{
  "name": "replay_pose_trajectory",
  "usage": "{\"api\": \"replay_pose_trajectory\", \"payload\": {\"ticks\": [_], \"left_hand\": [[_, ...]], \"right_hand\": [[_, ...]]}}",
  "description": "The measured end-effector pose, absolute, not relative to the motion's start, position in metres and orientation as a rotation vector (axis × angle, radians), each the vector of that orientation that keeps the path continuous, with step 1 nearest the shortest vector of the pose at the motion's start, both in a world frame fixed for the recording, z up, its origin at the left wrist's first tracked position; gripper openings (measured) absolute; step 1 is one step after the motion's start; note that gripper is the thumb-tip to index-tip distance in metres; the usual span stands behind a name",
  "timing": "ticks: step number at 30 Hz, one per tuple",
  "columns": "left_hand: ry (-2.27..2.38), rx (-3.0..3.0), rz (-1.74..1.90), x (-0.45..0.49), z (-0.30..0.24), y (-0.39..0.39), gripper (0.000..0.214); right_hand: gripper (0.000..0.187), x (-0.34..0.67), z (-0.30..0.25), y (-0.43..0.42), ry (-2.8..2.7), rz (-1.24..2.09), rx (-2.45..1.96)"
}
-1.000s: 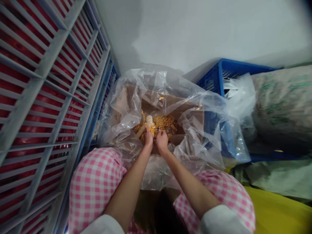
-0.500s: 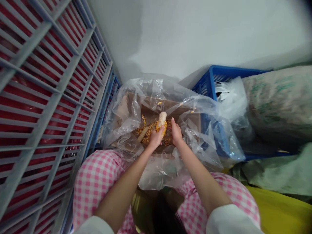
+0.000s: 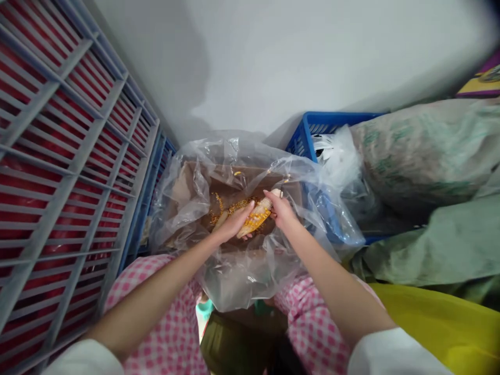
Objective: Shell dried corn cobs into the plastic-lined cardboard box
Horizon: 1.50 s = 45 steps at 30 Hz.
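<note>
Head view: my left hand (image 3: 234, 223) wrapped the knobbly corn cob (image 3: 254, 216); my right hand (image 3: 282, 207) pinched its pale tip. Hard kernels (image 3: 238, 206) lay scattered on cardboard (image 3: 199, 179) within crinkled plastic (image 3: 238, 284).

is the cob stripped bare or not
Not bare: the cob has yellow kernels along its middle, with a pale bare end by the right hand.

Corn cob (image 3: 254, 217) between left hand (image 3: 234, 223) and right hand (image 3: 280, 208): rough, matt. Under left hand: matt brown cardboard (image 3: 197, 179), glossy clear plastic film (image 3: 182, 213) around it. Right of right hand: glossy blue plastic crate (image 3: 312, 127), matt woven sack (image 3: 414, 151).
</note>
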<state>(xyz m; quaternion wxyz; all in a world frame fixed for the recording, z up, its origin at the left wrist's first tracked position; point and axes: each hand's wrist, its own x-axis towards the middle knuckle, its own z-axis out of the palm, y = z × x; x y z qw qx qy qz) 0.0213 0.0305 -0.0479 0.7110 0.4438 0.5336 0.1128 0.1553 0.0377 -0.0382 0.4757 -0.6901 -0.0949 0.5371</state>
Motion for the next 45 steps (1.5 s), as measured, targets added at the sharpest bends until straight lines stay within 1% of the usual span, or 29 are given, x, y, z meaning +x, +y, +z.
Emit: {"api": "replay_pose_trajectory", "payload": {"ticks": [3,5,7,10,13,15,18,21,24,32,36,40,42,45], "left_hand": [[1.183,1.178,0.38,0.026,-0.045,0.034,0.052],[1.233,1.204,0.433,0.032,-0.041,0.035,0.055],[1.286,1.196,0.409,0.038,-0.037,0.036,0.058],[1.373,1.104,0.352,0.044,-0.036,0.038,0.059],[1.36,0.98,0.338,0.045,-0.04,0.042,0.059],[1.285,1.051,0.375,0.044,-0.04,0.047,0.058],[1.127,1.287,0.432,0.04,-0.032,0.056,0.044],[1.042,1.407,0.365,0.037,-0.023,0.063,0.044],[1.049,1.41,0.337,0.036,-0.022,0.066,0.038],[1.084,1.277,0.354,0.04,-0.038,0.057,0.033],[1.103,1.19,0.324,0.04,-0.038,0.057,0.035],[1.104,1.064,0.297,0.035,-0.031,0.063,0.05],[1.143,1.178,0.343,0.033,-0.025,0.067,0.052],[1.16,1.497,0.407,0.031,-0.017,0.068,0.046]], "right_hand": [[0.024,0.153,-0.025,0.043,-0.303,1.183,-1.633],[0.024,0.154,-0.021,0.046,-0.347,1.151,-1.599],[0.025,0.157,-0.024,0.048,-0.385,1.098,-1.608],[0.028,0.159,-0.036,0.048,-0.446,0.908,-1.699],[0.032,0.159,-0.046,0.048,-0.464,0.802,-1.743],[0.032,0.16,-0.045,0.049,-0.41,0.836,-1.712],[0.031,0.166,-0.034,0.053,-0.233,0.922,-1.634],[0.029,0.171,-0.025,0.056,-0.149,0.974,-1.588],[0.027,0.171,-0.025,0.057,-0.184,0.963,-1.59],[0.027,0.164,-0.039,0.052,-0.233,0.872,-1.673],[0.031,0.159,-0.041,0.049,-0.302,0.911,-1.657],[0.029,0.16,-0.039,0.053,-0.213,0.964,-1.606],[0.03,0.162,-0.037,0.057,-0.21,0.962,-1.583],[0.029,0.164,-0.035,0.06,-0.243,0.929,-1.569]]}}
